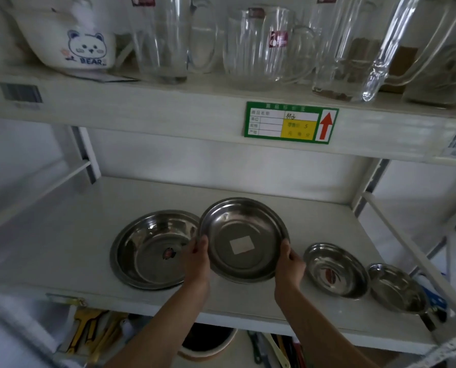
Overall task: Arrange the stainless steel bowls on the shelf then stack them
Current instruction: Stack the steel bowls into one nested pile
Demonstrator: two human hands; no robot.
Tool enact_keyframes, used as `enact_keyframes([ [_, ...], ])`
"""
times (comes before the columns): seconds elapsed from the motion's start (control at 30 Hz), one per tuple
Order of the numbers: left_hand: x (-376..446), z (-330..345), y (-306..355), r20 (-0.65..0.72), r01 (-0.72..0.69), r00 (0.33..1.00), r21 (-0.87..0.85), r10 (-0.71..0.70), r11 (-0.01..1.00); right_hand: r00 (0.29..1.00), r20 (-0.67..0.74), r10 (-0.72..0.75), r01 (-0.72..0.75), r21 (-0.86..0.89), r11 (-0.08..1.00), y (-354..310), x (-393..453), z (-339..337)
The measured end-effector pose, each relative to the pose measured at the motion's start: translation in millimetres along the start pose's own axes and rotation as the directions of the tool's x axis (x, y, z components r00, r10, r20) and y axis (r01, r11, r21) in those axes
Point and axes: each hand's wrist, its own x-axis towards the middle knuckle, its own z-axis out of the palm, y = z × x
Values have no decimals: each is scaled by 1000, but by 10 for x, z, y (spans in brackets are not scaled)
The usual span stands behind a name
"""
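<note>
Both hands, left hand (196, 257) and right hand (289, 264), grip tilted middle bowl (244, 239) by opposite rims, above shelf (62, 235), overlapping large bowl (152, 249).

I read "BEAR" under a bear face on the white bowl (70, 41); the green tag (290, 126) on the shelf edge (142, 107) showed a handwritten "5" and a red up-arrow.

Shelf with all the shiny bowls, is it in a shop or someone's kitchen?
Probably a shop: a green price tag on the shelf edge, a barcode label, and stickered glass jugs above.
</note>
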Motion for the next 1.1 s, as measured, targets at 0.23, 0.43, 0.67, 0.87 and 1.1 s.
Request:
enact_keyframes([
  [0.23, 386, -549, 271, -132, -40, 990, 58, 47, 998, 980, 183, -73, 95, -116, 989, -245, -93, 700],
  [0.43, 703, -1033, 292, -191, -22, 981, 35, 29, 999, 954, 285, -87, 151, -211, 966, -206, -261, 1218],
  [0.67, 924, -1542, 123, -329, 101, 943, 142, -49, 985, 910, 404, -98, 273, -405, 872, -47, -446, 1552],
  [0.87, 867, -1720, 30, -328, 102, 944, 411, 43, 906, 885, 458, -79, 348, -541, 766, 98, -513, 1617],
  [1.1, 885, -1770, -86, -318, 90, 943, 528, 98, 845, 869, 474, -140, 455, -656, 602, 173, -536, 1666],
])
